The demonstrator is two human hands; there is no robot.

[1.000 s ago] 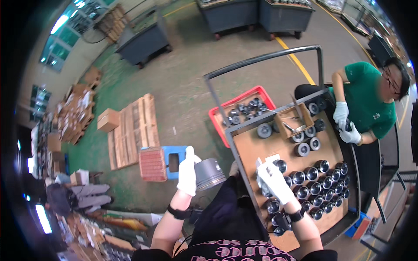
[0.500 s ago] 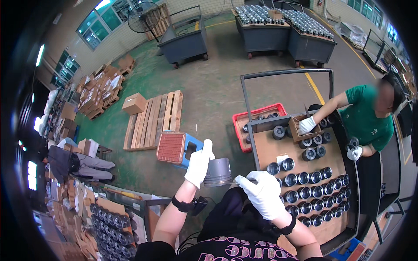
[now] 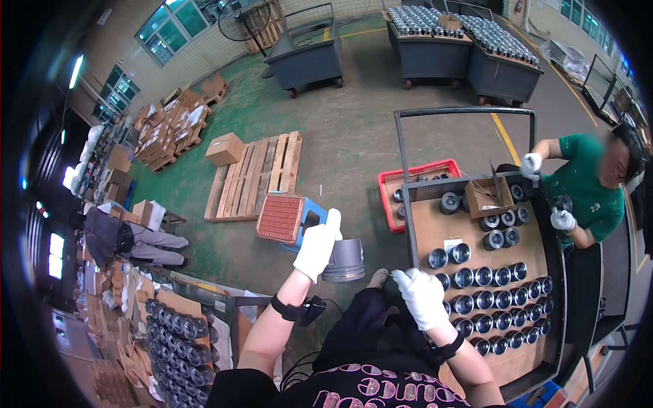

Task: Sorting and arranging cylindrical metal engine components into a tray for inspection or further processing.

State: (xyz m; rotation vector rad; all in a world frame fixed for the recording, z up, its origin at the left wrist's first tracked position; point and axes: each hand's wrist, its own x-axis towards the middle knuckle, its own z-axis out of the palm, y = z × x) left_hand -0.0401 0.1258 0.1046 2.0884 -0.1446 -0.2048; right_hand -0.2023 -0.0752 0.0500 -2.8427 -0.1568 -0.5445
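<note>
My left hand [image 3: 316,250], in a white glove, is closed on a grey engine piston [image 3: 347,260] held up in front of me, its grooved end downward. My gloved right hand [image 3: 423,299] is to the right of the piston, apart from it. Its fingers are curled with thumb and fingertips drawn together; whatever they may pinch is too small to make out. Beside it, rows of pistons [image 3: 483,299] stand on the cardboard-lined cart [image 3: 425,228]. An open cardboard box [image 3: 486,197] sits at the cart's far side.
Across the cart a co-worker in a green shirt [image 3: 592,177] holds a piston. A red crate [image 3: 386,204] with pistons stands beyond the cart's left edge. Ahead are a blue stool [image 3: 309,221] and a wooden pallet [image 3: 255,177]. More pistons [image 3: 177,347] fill the lower left.
My right hand has drawn away from the piston to the right, its fingers curling. The left hand still holds the piston. The co-worker's hand has left the cardboard box and risen.
</note>
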